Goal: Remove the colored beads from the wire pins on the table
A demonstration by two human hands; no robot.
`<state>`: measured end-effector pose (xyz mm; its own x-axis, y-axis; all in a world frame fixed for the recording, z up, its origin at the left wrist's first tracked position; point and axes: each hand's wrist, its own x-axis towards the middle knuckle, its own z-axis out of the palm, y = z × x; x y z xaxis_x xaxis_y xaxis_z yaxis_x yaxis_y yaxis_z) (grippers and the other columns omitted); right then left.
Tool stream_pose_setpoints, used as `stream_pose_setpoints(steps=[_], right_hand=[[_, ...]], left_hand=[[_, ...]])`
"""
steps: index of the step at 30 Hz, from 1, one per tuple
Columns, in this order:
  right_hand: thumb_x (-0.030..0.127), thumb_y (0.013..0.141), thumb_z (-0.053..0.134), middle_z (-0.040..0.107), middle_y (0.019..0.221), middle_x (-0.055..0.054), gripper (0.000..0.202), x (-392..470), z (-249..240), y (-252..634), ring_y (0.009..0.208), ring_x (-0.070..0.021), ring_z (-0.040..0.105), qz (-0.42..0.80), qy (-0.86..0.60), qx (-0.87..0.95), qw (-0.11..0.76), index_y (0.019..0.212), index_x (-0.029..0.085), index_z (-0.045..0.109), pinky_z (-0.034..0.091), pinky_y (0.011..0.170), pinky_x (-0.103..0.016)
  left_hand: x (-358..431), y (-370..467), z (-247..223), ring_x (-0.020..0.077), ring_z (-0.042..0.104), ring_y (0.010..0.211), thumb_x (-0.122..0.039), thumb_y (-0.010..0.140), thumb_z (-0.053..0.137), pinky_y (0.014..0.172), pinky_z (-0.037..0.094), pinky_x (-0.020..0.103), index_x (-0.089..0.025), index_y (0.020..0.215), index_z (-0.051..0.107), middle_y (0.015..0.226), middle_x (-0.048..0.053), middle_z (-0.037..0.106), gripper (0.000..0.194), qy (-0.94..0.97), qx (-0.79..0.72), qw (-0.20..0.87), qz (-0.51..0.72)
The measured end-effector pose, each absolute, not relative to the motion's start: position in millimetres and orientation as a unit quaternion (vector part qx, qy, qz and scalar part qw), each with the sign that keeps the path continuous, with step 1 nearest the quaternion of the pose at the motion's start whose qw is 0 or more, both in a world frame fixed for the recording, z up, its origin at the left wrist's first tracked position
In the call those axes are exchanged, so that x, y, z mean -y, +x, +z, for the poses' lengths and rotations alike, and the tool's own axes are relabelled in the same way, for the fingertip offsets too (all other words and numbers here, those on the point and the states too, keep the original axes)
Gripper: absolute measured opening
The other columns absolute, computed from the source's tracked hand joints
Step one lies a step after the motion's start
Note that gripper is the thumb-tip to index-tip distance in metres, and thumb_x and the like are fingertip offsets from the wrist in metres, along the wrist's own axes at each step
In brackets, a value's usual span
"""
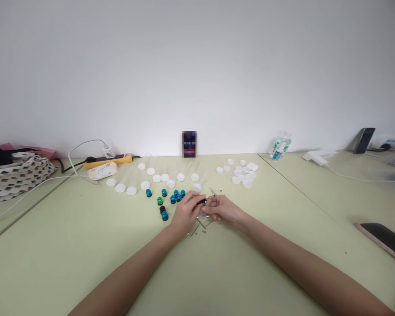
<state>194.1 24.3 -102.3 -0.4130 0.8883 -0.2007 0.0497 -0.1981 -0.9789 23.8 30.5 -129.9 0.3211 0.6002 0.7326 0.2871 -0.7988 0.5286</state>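
Note:
My left hand [184, 214] is closed, its thumb and fingers pinching a small black part [202, 201]. Against it, my right hand [227, 210] is closed too, its fingertips on what looks like a thin metal rod; the fine detail is too small to tell. Below both hands lie several thin metal rods [200, 223] and tiny loose bits, partly hidden by the fingers. Left of my left hand stand several small blue knob-like caps [165, 215] with dark bases, a green one [159, 200] and a black one [162, 209].
Clear tubes with white round ends [131, 191] lie behind the caps. Several white discs [246, 182] are grouped at the right. A phone [189, 144] leans on the wall, a power strip [125, 158] left of it. A clear bottle [280, 148] and another phone [386, 239] are rightward.

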Motion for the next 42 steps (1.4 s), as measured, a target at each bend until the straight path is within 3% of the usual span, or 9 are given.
stream_pose_setpoints(steps=[3, 6, 11, 16, 22, 29, 36, 39, 42], right_hand=[[0.036, 0.064, 0.074, 0.061, 0.066, -0.003, 0.029, -24.7, -98.8, 195.6, 0.057, -0.0101, 0.055, 0.671, -0.39, 0.537, 0.331, 0.073, 0.012, 0.06, 0.042, 0.052, -0.022], [0.037, 0.063, 0.074, 0.063, 0.078, -0.006, 0.034, -26.5, -97.6, 198.1, 0.057, -0.0097, 0.054, 0.671, -0.389, 0.541, 0.325, 0.083, 0.012, 0.063, 0.04, 0.05, -0.022], [0.037, 0.057, 0.077, 0.06, 0.067, -0.003, 0.034, -29.0, -100.4, 199.6, 0.048, -0.005, 0.04, 0.632, -0.448, 0.539, 0.33, 0.077, 0.013, 0.063, 0.021, 0.041, -0.019], [0.033, 0.053, 0.08, 0.047, 0.056, 0.004, 0.034, -25.9, -98.6, 196.2, 0.047, -0.0038, 0.033, 0.639, -0.445, 0.526, 0.342, 0.062, 0.014, 0.053, 0.017, 0.042, -0.019], [0.036, 0.056, 0.077, 0.045, 0.057, 0.004, 0.032, -23.8, -95.7, 194.5, 0.045, -0.0024, 0.026, 0.641, -0.432, 0.539, 0.336, 0.063, 0.013, 0.056, 0.014, 0.043, -0.021], [0.037, 0.056, 0.077, 0.042, 0.05, 0.007, 0.038, -25.1, -99.6, 195.6, 0.042, -0.0023, 0.026, 0.632, -0.441, 0.539, 0.34, 0.056, 0.015, 0.046, 0.013, 0.042, -0.021], [0.042, 0.06, 0.075, 0.046, 0.043, 0.005, 0.039, -24.0, -100.0, 196.1, 0.04, -0.0051, 0.037, 0.633, -0.428, 0.559, 0.323, 0.059, 0.015, 0.046, 0.022, 0.04, -0.019], [0.04, 0.061, 0.075, 0.058, 0.059, -0.001, 0.034, -23.7, -95.1, 196.8, 0.053, -0.0092, 0.052, 0.65, -0.401, 0.557, 0.325, 0.07, 0.014, 0.056, 0.037, 0.049, -0.022], [0.038, 0.061, 0.075, 0.062, 0.071, -0.004, 0.035, -25.4, -93.3, 199.2, 0.055, -0.0099, 0.053, 0.652, -0.407, 0.551, 0.326, 0.081, 0.013, 0.061, 0.038, 0.05, -0.023]], left_hand=[[-32.2, 22.0, -130.3, 0.0156, 0.055, 0.091, -0.012, 0.087, 0.042, 0.075, 0.05, 0.03, -0.021, 0.109, 0.057, 0.099, 0.008, 0.056, 0.028, 0.807, -0.268, 0.141, 0.508], [-33.8, 19.6, -131.4, 0.0153, 0.055, 0.093, -0.012, 0.087, 0.041, 0.076, 0.049, 0.031, -0.021, 0.112, 0.056, 0.102, 0.008, 0.055, 0.03, 0.806, -0.276, 0.141, 0.504], [-33.8, 19.5, -132.0, 0.0161, 0.054, 0.095, -0.013, 0.088, 0.042, 0.078, 0.05, 0.031, -0.021, 0.114, 0.054, 0.104, 0.009, 0.055, 0.031, 0.816, -0.263, 0.126, 0.5], [-32.8, 21.3, -133.1, 0.016, 0.054, 0.095, -0.012, 0.087, 0.042, 0.079, 0.05, 0.031, -0.021, 0.117, 0.052, 0.104, 0.009, 0.054, 0.032, 0.824, -0.246, 0.118, 0.497], [-32.6, 20.8, -132.4, 0.016, 0.054, 0.095, -0.012, 0.087, 0.043, 0.078, 0.05, 0.03, -0.02, 0.115, 0.054, 0.103, 0.01, 0.055, 0.031, 0.824, -0.247, 0.109, 0.497], [-32.4, 22.4, -134.2, 0.0159, 0.055, 0.092, -0.013, 0.087, 0.042, 0.076, 0.05, 0.03, -0.02, 0.116, 0.053, 0.102, 0.01, 0.055, 0.032, 0.831, -0.239, 0.108, 0.491], [-32.3, 22.5, -134.7, 0.0163, 0.056, 0.091, -0.014, 0.088, 0.041, 0.075, 0.05, 0.031, -0.022, 0.118, 0.052, 0.102, 0.01, 0.055, 0.033, 0.832, -0.233, 0.107, 0.491], [-32.9, 22.0, -134.2, 0.0162, 0.055, 0.093, -0.013, 0.088, 0.041, 0.077, 0.05, 0.031, -0.021, 0.117, 0.052, 0.102, 0.01, 0.055, 0.033, 0.83, -0.243, 0.108, 0.491], [-33.5, 21.1, -134.3, 0.0164, 0.055, 0.095, -0.013, 0.088, 0.041, 0.078, 0.05, 0.031, -0.02, 0.116, 0.053, 0.103, 0.01, 0.055, 0.032, 0.822, -0.264, 0.106, 0.492]])
